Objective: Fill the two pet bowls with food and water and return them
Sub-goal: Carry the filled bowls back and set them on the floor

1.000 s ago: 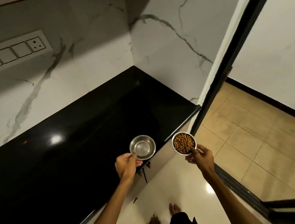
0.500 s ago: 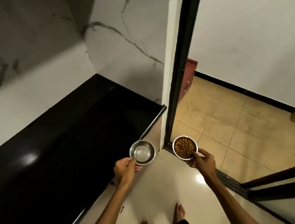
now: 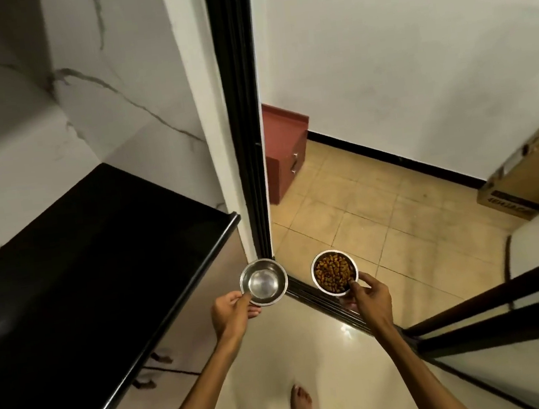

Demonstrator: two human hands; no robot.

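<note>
My left hand (image 3: 232, 316) pinches the near rim of a small steel bowl (image 3: 264, 281), held level in the air just past the counter's corner; its inside shines and I cannot tell how much water it holds. My right hand (image 3: 371, 299) grips the near rim of a second steel bowl (image 3: 334, 272), which is full of brown kibble. That bowl hangs over the sliding-door track. The two bowls are side by side, a hand's width apart.
A black counter (image 3: 83, 278) runs along my left. A black door frame (image 3: 243, 122) stands straight ahead, its floor track (image 3: 321, 303) crossing under my right hand. Beyond lie a tiled floor (image 3: 382, 224), a red cabinet (image 3: 284, 155) and a cardboard box (image 3: 529, 172).
My view has swung right, away from the counter and toward the doorway. Both bowls stay gripped and level, and they now sit at the door track with the balcony floor ahead.
</note>
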